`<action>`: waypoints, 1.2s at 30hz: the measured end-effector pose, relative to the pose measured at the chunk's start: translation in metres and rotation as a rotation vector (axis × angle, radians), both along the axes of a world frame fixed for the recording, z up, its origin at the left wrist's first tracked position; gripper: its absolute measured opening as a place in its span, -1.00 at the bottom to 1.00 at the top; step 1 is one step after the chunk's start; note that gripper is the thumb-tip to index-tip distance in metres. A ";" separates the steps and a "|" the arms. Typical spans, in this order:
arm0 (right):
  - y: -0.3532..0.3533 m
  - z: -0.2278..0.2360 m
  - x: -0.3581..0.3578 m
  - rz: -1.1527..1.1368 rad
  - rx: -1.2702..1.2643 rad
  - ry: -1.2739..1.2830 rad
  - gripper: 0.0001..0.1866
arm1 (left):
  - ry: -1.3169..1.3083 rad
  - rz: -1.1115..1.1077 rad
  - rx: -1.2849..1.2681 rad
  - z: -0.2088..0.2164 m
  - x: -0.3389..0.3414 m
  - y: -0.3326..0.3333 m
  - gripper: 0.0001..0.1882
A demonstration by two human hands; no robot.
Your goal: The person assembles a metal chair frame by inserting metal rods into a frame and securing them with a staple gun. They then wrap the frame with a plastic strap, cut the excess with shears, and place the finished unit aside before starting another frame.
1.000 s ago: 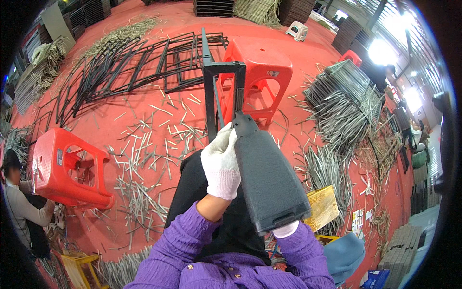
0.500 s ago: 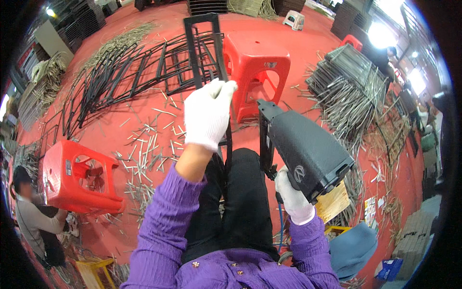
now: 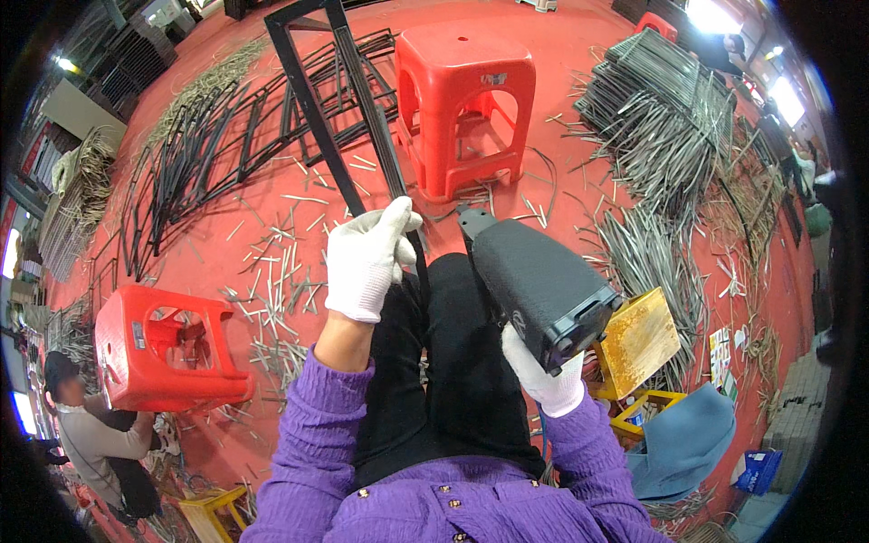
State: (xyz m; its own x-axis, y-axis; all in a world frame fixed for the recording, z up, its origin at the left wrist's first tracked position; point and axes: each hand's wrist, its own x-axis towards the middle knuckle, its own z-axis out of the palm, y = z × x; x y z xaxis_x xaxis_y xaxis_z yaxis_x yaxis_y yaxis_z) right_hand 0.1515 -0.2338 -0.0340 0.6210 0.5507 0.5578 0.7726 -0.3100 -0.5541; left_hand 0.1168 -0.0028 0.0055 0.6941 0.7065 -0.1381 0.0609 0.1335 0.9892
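My left hand [image 3: 367,267], in a white glove, is closed with its thumb and fingers pinched at the long side bar of a narrow black frame [image 3: 312,109]. The frame leans up and to the left from between my knees; its lower part is hidden behind the hand. My right hand [image 3: 546,373], gloved too, is wrapped round the lower part of a black nail gun [image 3: 539,271] with a big barrel-like body. The gun's narrow nose points up and left, above my right thigh and apart from the frame.
A red plastic stool [image 3: 463,68] stands ahead, another red stool [image 3: 122,348] lies tipped at left beside a seated person [image 3: 100,443]. Black frames [image 3: 226,163] and bundled strips [image 3: 643,163] lie on the red floor. At right are a yellow wooden stool [image 3: 638,344] and blue cloth [image 3: 683,443].
My left hand has come lower and nearer, and the black frame now leans further left. The nail gun has swung slightly left in my right hand. The view has shifted.
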 end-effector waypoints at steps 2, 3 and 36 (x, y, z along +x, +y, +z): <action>0.002 -0.004 0.000 0.048 0.098 0.091 -0.69 | 0.009 0.030 -0.054 -0.003 0.001 -0.003 -0.62; 0.001 -0.005 0.002 0.061 0.057 -0.006 -0.68 | -0.006 0.033 -0.066 -0.004 0.002 -0.004 -0.63; 0.019 -0.014 0.001 0.311 0.388 0.794 -0.39 | -0.163 0.072 1.392 0.041 -0.023 0.033 -0.84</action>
State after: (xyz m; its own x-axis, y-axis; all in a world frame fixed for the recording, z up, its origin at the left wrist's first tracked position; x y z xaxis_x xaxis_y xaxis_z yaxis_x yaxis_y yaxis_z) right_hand 0.1526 -0.2151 -0.0479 0.7551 0.6202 0.2128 0.1406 0.1638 -0.9764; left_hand 0.0941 0.0303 0.0466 0.5911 0.2299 0.7731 -0.0307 -0.9514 0.3064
